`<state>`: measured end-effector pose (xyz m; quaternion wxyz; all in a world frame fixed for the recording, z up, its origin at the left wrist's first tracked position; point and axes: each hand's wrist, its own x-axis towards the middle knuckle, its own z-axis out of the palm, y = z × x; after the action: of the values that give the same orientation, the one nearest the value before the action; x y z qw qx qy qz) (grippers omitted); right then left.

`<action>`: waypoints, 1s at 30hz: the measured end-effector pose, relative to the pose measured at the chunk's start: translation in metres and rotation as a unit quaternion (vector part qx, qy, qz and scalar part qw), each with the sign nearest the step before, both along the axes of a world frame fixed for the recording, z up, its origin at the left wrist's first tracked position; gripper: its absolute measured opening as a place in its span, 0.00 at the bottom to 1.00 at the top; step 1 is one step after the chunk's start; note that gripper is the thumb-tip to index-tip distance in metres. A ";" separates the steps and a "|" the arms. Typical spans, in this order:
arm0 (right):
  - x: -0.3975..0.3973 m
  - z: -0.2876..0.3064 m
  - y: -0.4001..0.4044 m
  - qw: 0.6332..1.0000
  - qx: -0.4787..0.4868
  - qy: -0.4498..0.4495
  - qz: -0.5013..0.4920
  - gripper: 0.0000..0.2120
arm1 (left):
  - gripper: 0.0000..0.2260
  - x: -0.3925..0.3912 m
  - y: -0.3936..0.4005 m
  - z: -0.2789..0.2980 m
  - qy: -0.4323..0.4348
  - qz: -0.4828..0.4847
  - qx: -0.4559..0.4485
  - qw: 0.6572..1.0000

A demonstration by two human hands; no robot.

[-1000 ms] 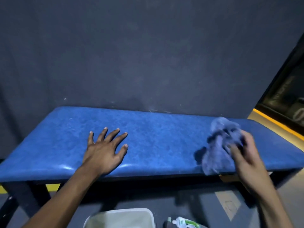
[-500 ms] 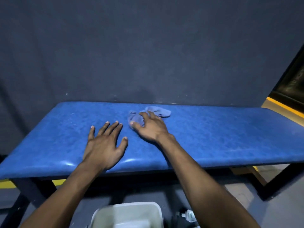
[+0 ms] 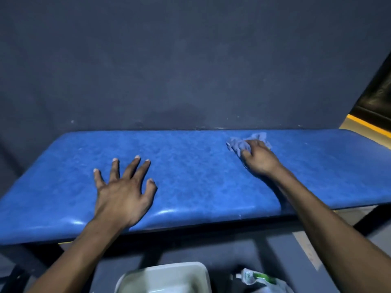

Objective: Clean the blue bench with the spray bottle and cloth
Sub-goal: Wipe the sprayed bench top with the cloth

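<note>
Two hands on bench [image 3: 201,178], right [image 3: 259,158] on cloth [image 3: 240,143].

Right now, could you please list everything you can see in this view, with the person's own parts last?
bench: one, blue padded top on a dark frame, against the wall, spanning the view.
cloth: one, pale blue, crumpled, on the bench top toward its far right.
wall: one, dark grey-blue, behind the bench.
tub: one, white, on the floor below the bench's near edge.
spray bottle: one, white with a green label, on the floor just right of the tub; only partly in view.
yellow strip: one, on the floor at far right.
left hand: one, flat on the bench, fingers spread, empty.
right hand: one, pressing on the cloth.
</note>
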<state>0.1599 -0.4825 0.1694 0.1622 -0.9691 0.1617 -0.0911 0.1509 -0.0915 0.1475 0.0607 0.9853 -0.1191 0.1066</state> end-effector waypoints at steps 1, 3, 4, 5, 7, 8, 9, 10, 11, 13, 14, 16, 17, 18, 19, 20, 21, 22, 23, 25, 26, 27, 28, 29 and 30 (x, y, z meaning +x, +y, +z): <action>0.031 -0.005 0.002 1.000 0.000 0.010 0.005 0.25 | 0.32 0.001 0.000 0.000 -0.001 -0.001 0.000 1.000; 0.086 -0.007 0.034 0.998 0.001 0.009 0.056 0.24 | 0.32 0.001 0.001 -0.001 -0.003 -0.004 0.001 1.000; 0.107 -0.007 0.061 0.995 -0.002 0.002 0.099 0.24 | 0.32 0.002 0.000 -0.001 -0.007 -0.007 0.002 1.000; 0.111 0.002 0.100 0.990 -0.013 -0.004 0.141 0.23 | 0.33 0.002 0.000 -0.001 -0.010 -0.007 0.003 1.000; 0.099 0.015 0.165 0.978 -0.001 -0.001 0.207 0.23 | 0.34 0.004 0.000 -0.001 -0.016 -0.002 -0.001 1.000; 0.086 0.018 0.183 0.973 0.012 0.007 0.230 0.24 | 0.35 0.004 0.001 -0.001 -0.016 0.003 -0.003 1.000; 0.071 0.017 0.188 0.969 0.018 0.007 0.246 0.27 | 0.36 0.003 0.001 -0.001 -0.015 0.008 -0.004 1.000; 0.053 0.015 0.185 0.964 0.027 0.002 0.265 0.29 | 0.37 0.002 0.001 -0.002 -0.014 0.015 -0.006 1.000; 0.028 0.015 0.178 0.959 0.034 -0.003 0.282 0.28 | 0.37 0.001 0.001 -0.002 -0.014 0.021 -0.006 1.000; -0.018 0.008 0.154 0.947 0.032 -0.018 0.320 0.26 | 0.38 -0.001 0.001 -0.001 -0.014 0.029 -0.006 0.999; -0.039 0.006 0.139 0.941 0.026 -0.025 0.338 0.25 | 0.38 -0.002 0.001 0.000 -0.011 0.031 -0.005 0.999; -0.076 0.010 0.104 0.940 0.009 -0.034 0.340 0.23 | 0.37 -0.004 0.000 0.001 -0.006 0.034 0.001 0.999; -0.088 0.012 0.083 0.946 -0.003 -0.040 0.323 0.22 | 0.36 -0.004 0.001 0.001 -0.004 0.037 0.002 0.999; -0.094 0.014 0.060 0.954 -0.006 -0.047 0.295 0.21 | 0.35 -0.004 0.000 0.001 0.001 0.038 0.003 0.999; -0.096 0.015 0.038 0.966 -0.008 -0.055 0.251 0.20 | 0.35 -0.004 0.000 0.001 0.004 0.039 0.005 0.999; -0.092 0.014 0.019 0.977 -0.008 -0.061 0.207 0.19 | 0.34 -0.004 0.000 0.001 0.006 0.036 0.009 0.999; -0.084 0.013 0.004 0.984 -0.013 -0.054 0.168 0.17 | 0.34 -0.004 -0.001 0.000 0.006 0.031 0.012 0.999; -0.073 0.012 -0.004 0.988 -0.018 -0.047 0.145 0.16 | 0.34 -0.004 -0.002 0.000 0.005 0.027 0.013 1.000; -0.057 0.012 -0.001 0.991 -0.017 -0.033 0.127 0.16 | 0.34 -0.003 -0.002 0.000 0.004 0.023 0.012 1.000; -0.017 0.018 0.026 0.994 0.000 -0.012 0.104 0.18 | 0.33 -0.003 -0.003 0.000 0.004 0.024 0.008 1.000; 0.007 0.018 0.044 0.992 0.009 -0.011 0.125 0.17 | 0.33 -0.003 -0.003 0.001 0.005 0.027 0.006 1.000; 0.029 0.021 0.066 0.987 0.015 -0.010 0.157 0.16 | 0.33 -0.004 -0.004 0.001 0.003 0.030 0.004 1.000; 0.054 0.020 0.090 0.982 0.017 -0.002 0.189 0.18 | 0.33 -0.004 -0.003 0.001 0.000 0.034 0.002 0.999; 0.074 0.018 0.115 0.977 0.009 0.002 0.215 0.20 | 0.34 -0.004 -0.004 0.001 -0.001 0.037 0.000 0.999; 0.092 0.013 0.141 0.972 0.005 0.008 0.233 0.24 | 0.34 -0.004 -0.003 0.001 0.001 0.039 -0.004 0.999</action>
<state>0.2518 -0.3411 0.1825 0.1822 -0.9801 -0.0668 -0.0422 0.1469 -0.0946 0.1486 0.0604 0.9890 -0.0803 0.1088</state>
